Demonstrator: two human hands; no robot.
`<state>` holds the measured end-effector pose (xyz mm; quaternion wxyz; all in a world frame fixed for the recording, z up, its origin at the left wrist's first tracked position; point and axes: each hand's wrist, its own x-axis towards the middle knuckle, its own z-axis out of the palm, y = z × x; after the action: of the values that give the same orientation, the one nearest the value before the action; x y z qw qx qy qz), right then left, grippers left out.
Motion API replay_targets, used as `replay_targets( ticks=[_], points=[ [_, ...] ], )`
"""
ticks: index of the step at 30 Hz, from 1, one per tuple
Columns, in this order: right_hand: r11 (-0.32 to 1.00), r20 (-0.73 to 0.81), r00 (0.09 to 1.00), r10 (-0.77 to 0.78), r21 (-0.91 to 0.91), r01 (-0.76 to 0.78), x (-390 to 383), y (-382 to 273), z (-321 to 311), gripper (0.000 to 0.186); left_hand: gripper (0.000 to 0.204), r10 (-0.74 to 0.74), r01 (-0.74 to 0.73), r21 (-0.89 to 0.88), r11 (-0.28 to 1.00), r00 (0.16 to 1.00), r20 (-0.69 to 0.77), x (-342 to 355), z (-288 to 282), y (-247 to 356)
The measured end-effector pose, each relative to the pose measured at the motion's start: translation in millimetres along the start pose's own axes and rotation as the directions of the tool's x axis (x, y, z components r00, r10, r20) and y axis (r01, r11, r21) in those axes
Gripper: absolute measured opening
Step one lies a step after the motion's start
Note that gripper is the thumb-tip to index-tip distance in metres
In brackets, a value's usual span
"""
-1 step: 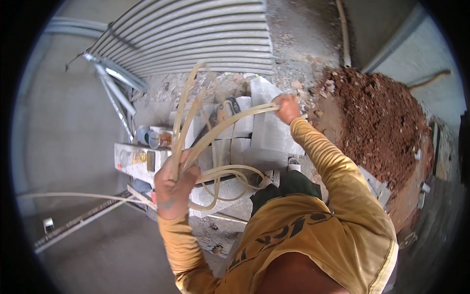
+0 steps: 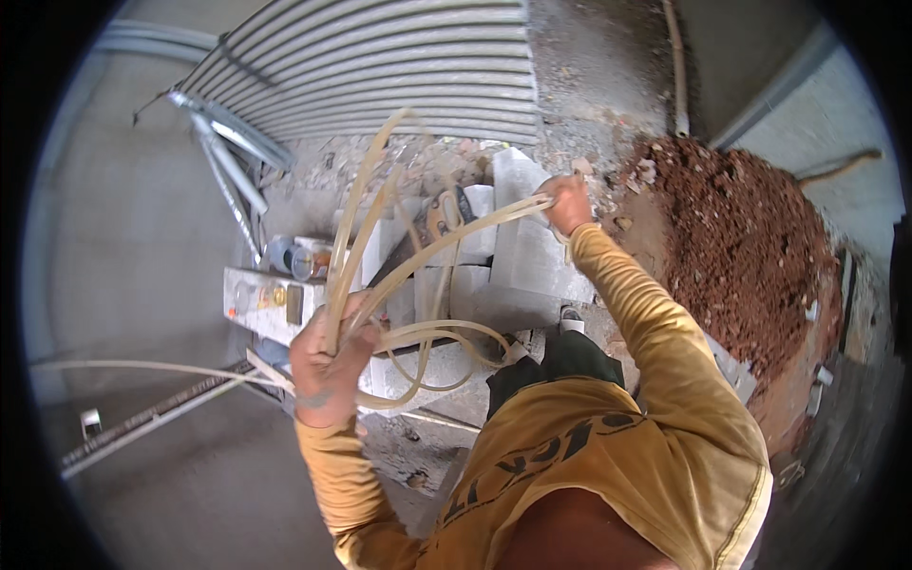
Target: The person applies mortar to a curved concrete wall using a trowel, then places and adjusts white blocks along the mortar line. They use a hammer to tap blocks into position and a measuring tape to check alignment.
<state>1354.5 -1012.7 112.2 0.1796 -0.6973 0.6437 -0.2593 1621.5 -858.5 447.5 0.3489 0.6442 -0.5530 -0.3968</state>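
Observation:
A long, pale, translucent hose is gathered in loops between my two hands. My left hand is closed around several strands, which arch up above it and hang in coils beside it. One more length runs off to the left past the wall. Farther out and to the right, my right hand grips the hose's bent strands, held over a pale block. Under the loops lies what looks like a handsaw with a brownish handle, partly covered by the hose.
Cups and bottles stand on a pale block at the left. Corrugated sheet lies beyond, next to metal pipes. A reddish soil heap rises at the right. A long straight bar crosses the lower left.
My left hand has shifted slightly left and my right hand slightly right, drawing a little farther apart. The hose loops have swayed a little; both grips stay closed.

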Motion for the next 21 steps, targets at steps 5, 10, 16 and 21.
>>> replay_targets(
  ticks=[5, 10, 16, 21],
  points=[
    [0.847, 0.060, 0.919, 0.390, 0.367, -0.383, 70, 76, -53, 0.016, 0.025, 0.156, -0.082, 0.356, 0.931, 0.971, -0.182, -7, -39, -1],
    [0.880, -0.496, 0.796, 0.348, 0.466, -0.094, 106, 136, -154, 0.018, 0.026, 0.333, -0.102, 0.768, 0.633, 0.931, -0.150, 3, -66, -42],
    [0.938, -0.642, 0.734, -0.222, 0.064, 0.340, 122, 121, -296, 0.024, 0.027, 0.491, -0.055, 0.921, 0.386, 0.857, -0.155, 79, -78, -40],
    [0.871, -0.552, 0.675, -0.490, -0.284, 0.400, 137, 42, -396, 0.027, 0.027, 0.771, -0.346, 0.937, 0.050, 0.610, 0.184, 188, -35, 69]
  ],
)
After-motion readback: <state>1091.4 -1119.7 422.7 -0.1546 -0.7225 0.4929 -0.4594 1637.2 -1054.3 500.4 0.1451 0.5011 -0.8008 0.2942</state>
